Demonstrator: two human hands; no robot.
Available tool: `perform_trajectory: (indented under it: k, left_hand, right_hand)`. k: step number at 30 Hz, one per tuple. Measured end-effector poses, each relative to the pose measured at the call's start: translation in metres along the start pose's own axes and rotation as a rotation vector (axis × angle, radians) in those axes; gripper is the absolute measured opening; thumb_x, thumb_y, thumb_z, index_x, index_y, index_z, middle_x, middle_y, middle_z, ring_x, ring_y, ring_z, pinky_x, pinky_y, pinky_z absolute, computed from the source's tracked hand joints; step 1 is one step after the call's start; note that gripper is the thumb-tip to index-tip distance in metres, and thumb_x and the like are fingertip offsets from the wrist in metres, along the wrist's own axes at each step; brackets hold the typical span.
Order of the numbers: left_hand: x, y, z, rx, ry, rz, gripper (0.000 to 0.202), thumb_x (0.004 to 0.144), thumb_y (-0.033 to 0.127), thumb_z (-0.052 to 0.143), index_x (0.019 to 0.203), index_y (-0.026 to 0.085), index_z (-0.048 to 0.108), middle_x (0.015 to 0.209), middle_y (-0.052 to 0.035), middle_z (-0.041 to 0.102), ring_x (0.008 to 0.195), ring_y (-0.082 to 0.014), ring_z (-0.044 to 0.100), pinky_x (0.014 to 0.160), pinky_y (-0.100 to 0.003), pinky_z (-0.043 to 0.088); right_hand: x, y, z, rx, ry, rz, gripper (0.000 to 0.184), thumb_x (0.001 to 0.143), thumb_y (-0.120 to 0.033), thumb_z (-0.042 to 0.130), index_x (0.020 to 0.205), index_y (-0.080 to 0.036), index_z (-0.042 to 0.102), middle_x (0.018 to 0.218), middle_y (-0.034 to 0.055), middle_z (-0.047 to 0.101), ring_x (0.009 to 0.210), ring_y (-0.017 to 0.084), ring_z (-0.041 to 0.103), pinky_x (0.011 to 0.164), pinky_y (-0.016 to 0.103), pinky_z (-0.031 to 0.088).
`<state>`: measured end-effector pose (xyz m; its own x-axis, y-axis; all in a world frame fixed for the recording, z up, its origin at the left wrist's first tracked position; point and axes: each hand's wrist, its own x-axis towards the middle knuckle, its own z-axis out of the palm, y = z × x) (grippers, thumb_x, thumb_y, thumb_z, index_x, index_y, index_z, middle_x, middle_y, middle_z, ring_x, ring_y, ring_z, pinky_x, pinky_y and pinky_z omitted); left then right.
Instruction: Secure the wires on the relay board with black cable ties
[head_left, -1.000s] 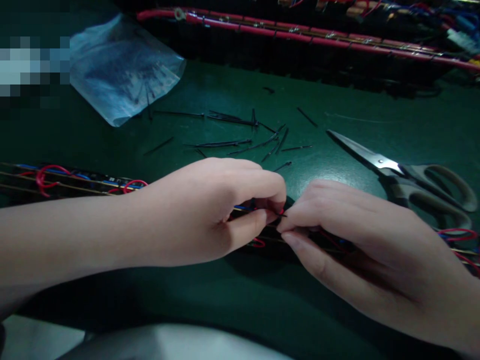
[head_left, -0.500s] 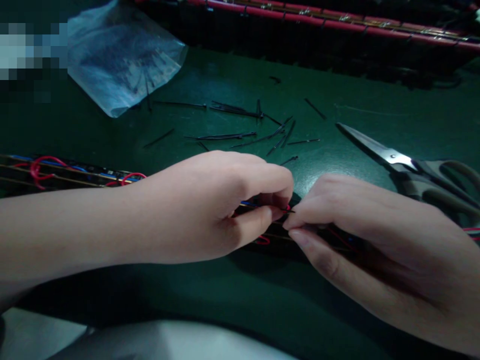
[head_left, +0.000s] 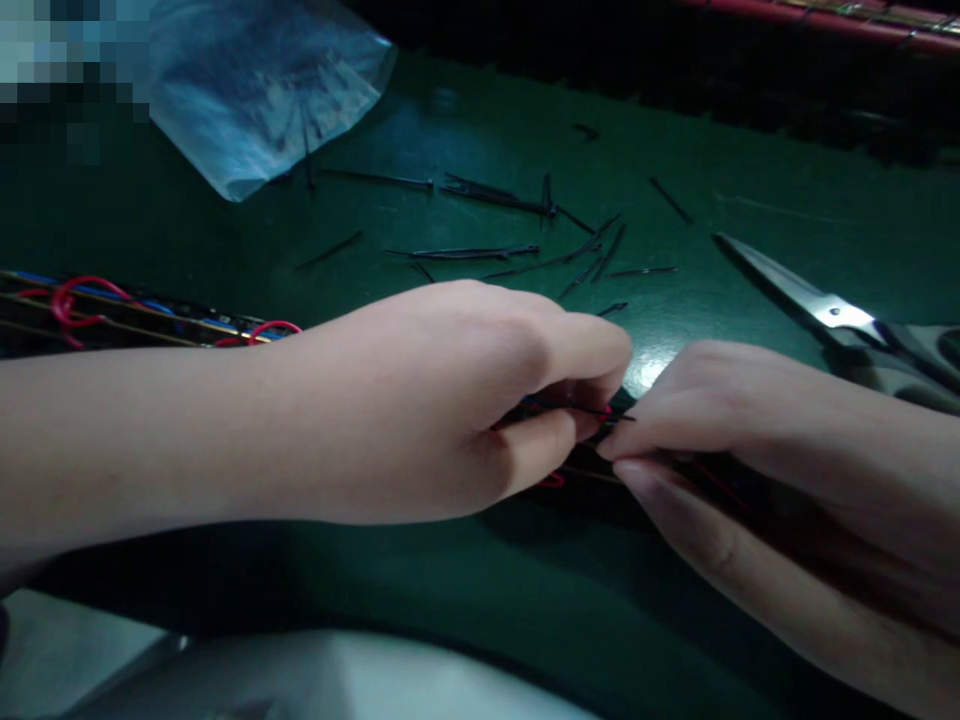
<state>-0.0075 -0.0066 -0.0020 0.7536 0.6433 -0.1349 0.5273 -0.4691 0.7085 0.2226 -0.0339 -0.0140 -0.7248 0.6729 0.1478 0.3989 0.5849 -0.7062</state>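
My left hand (head_left: 495, 370) reaches across from the left, thumb and index finger pinched on a thin black cable tie (head_left: 621, 416). The tie's end sticks out toward my right hand (head_left: 742, 420). My right thumb and index finger come close together just past that end, low over the wired strip; what they hold, if anything, is hidden. Beneath both hands runs a long dark strip with blue and red wires (head_left: 161, 318), mostly covered by my left forearm. A small red wire loop (head_left: 553, 480) shows below my left thumb.
Several loose black cable ties (head_left: 495, 195) lie beyond my hands. A clear plastic bag (head_left: 277, 100) sits at the back left. Scissors (head_left: 832, 312) lie at the right, blades pointing back left. A dark assembly with a red edge (head_left: 825, 22) stands along the back.
The view has shifted, so the scene sits farther right and slightly higher. More of the black cable tie shows between my hands. Both hands keep their pinched pose.
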Motion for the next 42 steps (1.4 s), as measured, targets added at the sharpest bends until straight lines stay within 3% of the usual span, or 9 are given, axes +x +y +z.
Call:
perform_trajectory:
  k: [30, 42]
  left_hand:
    - [0.0018, -0.0014, -0.0001, 0.015, -0.043, -0.022, 0.016, 0.092, 0.019, 0.053, 0.095, 0.027, 0.067, 0.087, 0.0096, 0.068, 0.076, -0.0077, 0.059, 0.061, -0.021, 0.037]
    - [0.0027, -0.0011, 0.0017, 0.027, 0.0, -0.027, 0.014, 0.089, 0.017, 0.058, 0.091, 0.027, 0.067, 0.082, 0.0103, 0.067, 0.071, -0.0081, 0.056, 0.055, -0.022, 0.033]
  right_hand:
    - [0.0008, 0.0003, -0.001, -0.078, -0.004, 0.017, 0.01, 0.095, -0.023, 0.055, 0.098, -0.027, 0.063, 0.085, 0.0022, 0.068, 0.07, 0.014, 0.064, 0.05, 0.031, 0.054]
    - [0.0011, -0.0046, 0.0004, -0.082, 0.008, 0.091, 0.009, 0.096, -0.026, 0.054, 0.095, -0.03, 0.063, 0.084, 0.0001, 0.067, 0.071, 0.015, 0.065, 0.052, 0.032, 0.054]
